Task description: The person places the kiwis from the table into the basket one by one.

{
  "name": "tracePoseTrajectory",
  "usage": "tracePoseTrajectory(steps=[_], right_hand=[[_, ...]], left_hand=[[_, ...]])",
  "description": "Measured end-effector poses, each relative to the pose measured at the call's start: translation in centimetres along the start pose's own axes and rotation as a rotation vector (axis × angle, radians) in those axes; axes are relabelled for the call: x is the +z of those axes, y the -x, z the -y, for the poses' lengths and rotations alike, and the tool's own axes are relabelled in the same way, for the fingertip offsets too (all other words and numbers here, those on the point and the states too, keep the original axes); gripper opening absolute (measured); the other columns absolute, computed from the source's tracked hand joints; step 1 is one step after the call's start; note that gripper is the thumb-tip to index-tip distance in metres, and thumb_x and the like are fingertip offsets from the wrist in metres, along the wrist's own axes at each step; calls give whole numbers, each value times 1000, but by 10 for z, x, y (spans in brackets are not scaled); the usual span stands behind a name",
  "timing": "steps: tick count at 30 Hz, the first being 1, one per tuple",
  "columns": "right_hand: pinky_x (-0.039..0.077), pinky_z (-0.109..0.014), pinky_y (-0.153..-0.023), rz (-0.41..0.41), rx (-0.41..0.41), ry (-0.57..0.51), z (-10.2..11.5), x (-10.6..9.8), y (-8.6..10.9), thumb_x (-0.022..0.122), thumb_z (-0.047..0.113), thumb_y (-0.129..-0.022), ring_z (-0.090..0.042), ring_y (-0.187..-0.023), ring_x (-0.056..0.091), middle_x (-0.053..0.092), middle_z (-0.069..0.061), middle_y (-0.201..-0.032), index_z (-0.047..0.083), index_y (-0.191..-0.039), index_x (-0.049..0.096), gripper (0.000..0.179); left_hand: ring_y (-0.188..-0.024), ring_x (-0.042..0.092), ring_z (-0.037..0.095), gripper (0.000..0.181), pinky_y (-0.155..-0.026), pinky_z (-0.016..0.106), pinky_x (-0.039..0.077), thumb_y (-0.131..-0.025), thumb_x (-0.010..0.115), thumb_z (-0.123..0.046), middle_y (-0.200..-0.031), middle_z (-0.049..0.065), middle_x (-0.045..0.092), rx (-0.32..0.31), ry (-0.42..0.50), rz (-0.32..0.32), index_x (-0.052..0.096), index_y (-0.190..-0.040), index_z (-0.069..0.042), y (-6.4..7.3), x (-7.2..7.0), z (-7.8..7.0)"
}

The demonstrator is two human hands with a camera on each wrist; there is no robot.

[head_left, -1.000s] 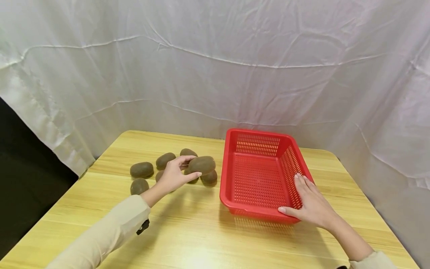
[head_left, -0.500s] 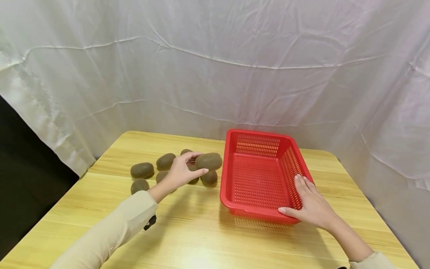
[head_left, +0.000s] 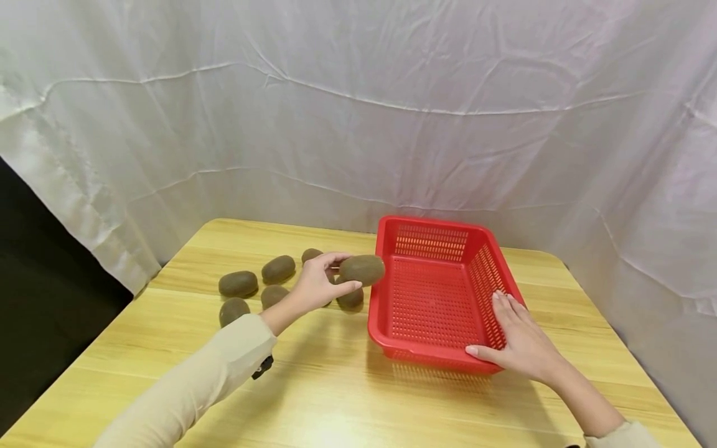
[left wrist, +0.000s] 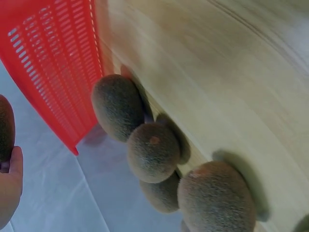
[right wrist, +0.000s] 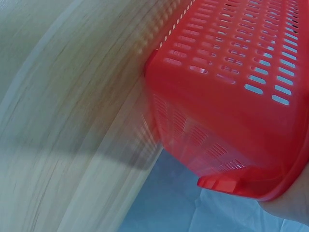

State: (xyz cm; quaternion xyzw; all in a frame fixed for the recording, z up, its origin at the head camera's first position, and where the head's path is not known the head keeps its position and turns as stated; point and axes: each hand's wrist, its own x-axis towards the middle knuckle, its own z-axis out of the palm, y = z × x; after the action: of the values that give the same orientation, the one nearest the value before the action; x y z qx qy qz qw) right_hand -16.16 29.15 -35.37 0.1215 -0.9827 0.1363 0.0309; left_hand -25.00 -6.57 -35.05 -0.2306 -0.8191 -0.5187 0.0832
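Note:
My left hand pinches a brown kiwi between thumb and fingers, held up at the basket's left rim. The left wrist view catches this kiwi and part of the hand at its left edge. The red plastic basket stands on the table; its slotted floor shows bare. My right hand rests on the basket's near right corner, fingers straight along the right rim and thumb on the front rim. From the right wrist, the basket's slotted wall hides most of that hand.
Several loose kiwis lie on the wooden table left of the basket. One kiwi sits close to the basket's left wall. A white curtain hangs behind the table.
My left hand has carried the kiwi rightward, from above the other kiwis to the basket's left rim. My right hand and the basket have stayed in place.

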Motion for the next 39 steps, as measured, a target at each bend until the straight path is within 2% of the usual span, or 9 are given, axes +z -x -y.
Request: tracePoseTrajectory(steps=[7, 11, 17, 24, 28, 34, 39], right_hand=[[23, -68, -102, 5, 7, 3, -2, -1, 0, 65, 60, -74, -50, -134, 17, 18, -33, -148, -12, -143, 14, 112], [24, -67, -102, -1, 0, 11, -1, -1, 0, 65, 59, -74, -50, -133, 18, 19, -33, -148, -12, -143, 16, 111], [25, -68, -102, -3, -3, 21, -1, -2, 0, 66, 59, -73, -50, -133, 19, 20, -33, -147, -12, -143, 17, 111], [23, -68, -102, 5, 0, 12, -2, -1, -1, 65, 60, -73, -50, -133, 18, 19, -33, -148, -12, -143, 16, 112], [23, -67, -103, -1, 0, 11, -1, 0, -1, 65, 60, -73, -50, -133, 19, 19, -33, -148, -12, -143, 16, 112], [24, -66, -103, -4, -1, 15, -1, 0, -1, 65, 60, -73, -50, -133, 19, 20, -33, -148, -12, -143, 17, 111], [23, -66, -103, -3, 1, 14, -2, 0, -1, 65, 60, -74, -49, -134, 19, 20, -33, -148, -12, -143, 16, 111]], left_hand=[[-103, 63, 26, 49, -89, 34, 53, -75, 77, -17, -116, 13, 63, 26, 8, 18, 59, -118, -1, -7, 11, -6], [-102, 63, 25, 49, -88, 34, 53, -74, 77, -17, -116, 11, 63, 18, 6, 18, 60, -117, -2, -9, 17, -9], [-99, 65, 25, 50, -80, 31, 56, -74, 77, -19, -117, 9, 63, -13, 22, 37, 59, -119, -6, -10, 27, -11], [-97, 66, 27, 49, -68, 23, 55, -75, 76, -15, -116, 11, 62, 12, 43, 71, 59, -120, -4, -11, 37, -10], [-97, 66, 26, 49, -67, 20, 54, -74, 77, -16, -115, 11, 63, 35, 17, 91, 60, -118, -4, -12, 41, -10], [-98, 65, 22, 48, -84, 26, 54, -75, 77, -17, -111, 10, 64, 101, -49, 134, 60, -117, -3, -13, 49, -13], [-95, 63, 18, 51, -81, 24, 54, -74, 78, -21, -111, 8, 64, 115, -121, 167, 59, -118, -4, -14, 56, -16]])
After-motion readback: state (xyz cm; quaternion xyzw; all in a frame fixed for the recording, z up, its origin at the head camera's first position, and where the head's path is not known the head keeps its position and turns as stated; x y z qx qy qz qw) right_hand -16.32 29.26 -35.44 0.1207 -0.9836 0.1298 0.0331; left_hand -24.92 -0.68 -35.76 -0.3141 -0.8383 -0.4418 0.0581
